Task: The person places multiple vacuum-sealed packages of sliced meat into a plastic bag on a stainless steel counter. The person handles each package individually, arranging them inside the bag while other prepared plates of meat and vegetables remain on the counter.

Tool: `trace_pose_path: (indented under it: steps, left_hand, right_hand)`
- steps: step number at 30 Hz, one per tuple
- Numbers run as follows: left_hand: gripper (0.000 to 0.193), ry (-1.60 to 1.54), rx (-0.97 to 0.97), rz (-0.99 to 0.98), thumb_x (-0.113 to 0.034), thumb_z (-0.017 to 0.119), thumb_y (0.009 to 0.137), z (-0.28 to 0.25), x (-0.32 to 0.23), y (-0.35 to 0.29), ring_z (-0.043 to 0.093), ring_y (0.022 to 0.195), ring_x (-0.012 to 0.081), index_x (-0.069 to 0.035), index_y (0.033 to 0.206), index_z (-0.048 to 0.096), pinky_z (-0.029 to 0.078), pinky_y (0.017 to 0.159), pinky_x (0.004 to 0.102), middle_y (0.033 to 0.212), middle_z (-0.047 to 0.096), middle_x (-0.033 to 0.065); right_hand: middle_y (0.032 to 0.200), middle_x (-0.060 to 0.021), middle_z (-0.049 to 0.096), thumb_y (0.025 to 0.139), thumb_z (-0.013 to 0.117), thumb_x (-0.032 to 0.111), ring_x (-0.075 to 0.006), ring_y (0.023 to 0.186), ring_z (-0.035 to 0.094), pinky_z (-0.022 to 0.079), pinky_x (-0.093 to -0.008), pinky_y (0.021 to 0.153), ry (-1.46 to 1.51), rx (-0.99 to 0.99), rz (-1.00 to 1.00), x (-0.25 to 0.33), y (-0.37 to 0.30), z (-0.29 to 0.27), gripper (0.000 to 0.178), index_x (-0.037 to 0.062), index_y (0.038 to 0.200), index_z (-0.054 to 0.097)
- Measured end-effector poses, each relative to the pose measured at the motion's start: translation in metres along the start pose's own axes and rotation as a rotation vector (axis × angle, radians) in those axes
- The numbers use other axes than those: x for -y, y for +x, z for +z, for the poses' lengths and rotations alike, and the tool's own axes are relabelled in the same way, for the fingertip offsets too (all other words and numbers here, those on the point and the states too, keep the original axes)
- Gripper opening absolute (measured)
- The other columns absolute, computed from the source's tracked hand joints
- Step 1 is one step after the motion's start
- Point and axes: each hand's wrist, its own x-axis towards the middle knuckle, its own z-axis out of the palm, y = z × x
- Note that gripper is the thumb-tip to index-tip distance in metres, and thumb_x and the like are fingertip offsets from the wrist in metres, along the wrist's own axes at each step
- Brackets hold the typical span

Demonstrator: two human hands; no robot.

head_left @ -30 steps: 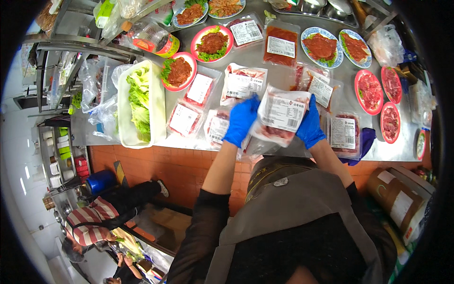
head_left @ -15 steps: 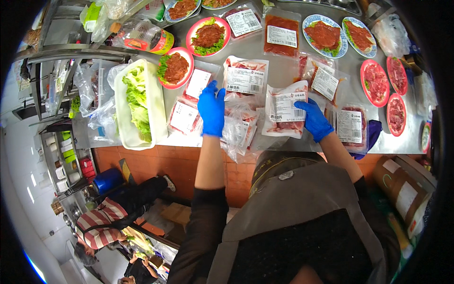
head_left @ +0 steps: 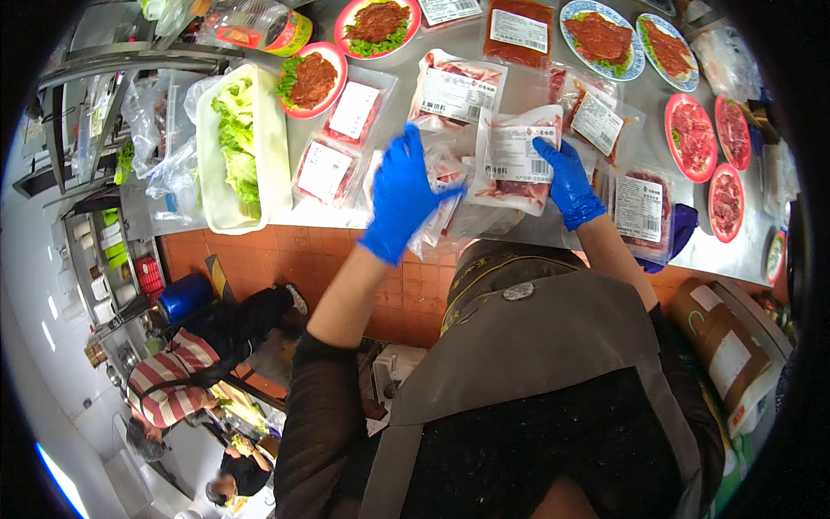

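Note:
My right hand (head_left: 571, 180), in a blue glove, grips the right edge of a sealed meat pack (head_left: 517, 157) with a white label, thumb on its front. My left hand (head_left: 402, 197), gloved in blue too, has its thumb spread away from the fingers and holds nothing. It hovers over or touches the near packs and loose clear plastic (head_left: 439, 232); contact is unclear. Just beyond lies another labelled meat pack (head_left: 456, 90). Two flat labelled packs, an upper one (head_left: 353, 111) and a lower one (head_left: 324, 171), lie left of my left hand.
A white tub of lettuce (head_left: 278, 164) stands at the left of the metal table. Plates of dressed meat (head_left: 596, 45) line the far side, red-rimmed plates of raw meat (head_left: 692, 138) the right. Cardboard boxes (head_left: 724, 346) sit lower right. Two people work lower left, one in stripes (head_left: 173, 376).
My left hand has come nearer and to the right, its thumb now spread wider. My right hand keeps the meat pack, which is shifted slightly left. The whole view has tilted a little.

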Motion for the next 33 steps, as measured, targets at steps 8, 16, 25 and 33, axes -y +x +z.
trace_pose_path:
  steps: [8,16,25,33]
  left_hand:
    - [0.022,-1.166,-0.246,-0.719,0.004,0.050,0.075,-0.012,0.082,-0.067,0.057,0.070,0.0191,0.001,0.096,0.056,0.047,0.062,0.0284,0.081,0.058,0.0075]
    - [0.014,-1.060,-0.361,-0.621,-0.008,0.049,0.084,-0.048,0.065,-0.068,0.039,0.050,0.0041,-0.002,0.092,0.059,0.032,0.045,0.0180,0.061,0.049,-0.0028]
    - [0.020,-0.666,-0.288,-0.450,-0.017,0.052,0.086,-0.016,0.069,-0.078,0.049,0.066,0.0106,-0.001,0.095,0.058,0.040,0.059,0.0232,0.083,0.056,0.0043]
    - [0.028,-1.162,-0.240,-0.779,-0.013,0.047,0.088,0.054,0.082,-0.088,0.054,0.088,0.0180,0.000,0.113,0.048,0.046,0.078,0.0295,0.101,0.056,0.0107]
  right_hand:
    - [0.096,-0.0096,0.062,0.079,0.061,0.014,-0.0172,0.085,0.061,0.049,-0.0266,0.075,-0.023,0.098,-0.043,0.035,0.003,0.041,0.030,-0.0017,0.104,0.056]
    - [0.097,-0.0119,0.061,0.074,0.065,0.022,-0.0176,0.085,0.061,0.049,-0.0290,0.074,-0.200,0.402,0.378,0.052,-0.035,0.070,0.038,-0.0010,0.103,0.057]
    - [0.095,-0.0127,0.061,0.081,0.057,0.019,-0.0224,0.083,0.060,0.048,-0.0311,0.071,-0.212,0.131,0.019,-0.049,0.010,0.117,0.031,-0.0025,0.103,0.053]
    - [0.098,-0.0122,0.059,0.077,0.061,0.016,-0.0181,0.087,0.056,0.045,-0.0294,0.075,-0.577,0.368,-0.136,-0.054,0.000,0.126,0.036,-0.0019,0.107,0.051]
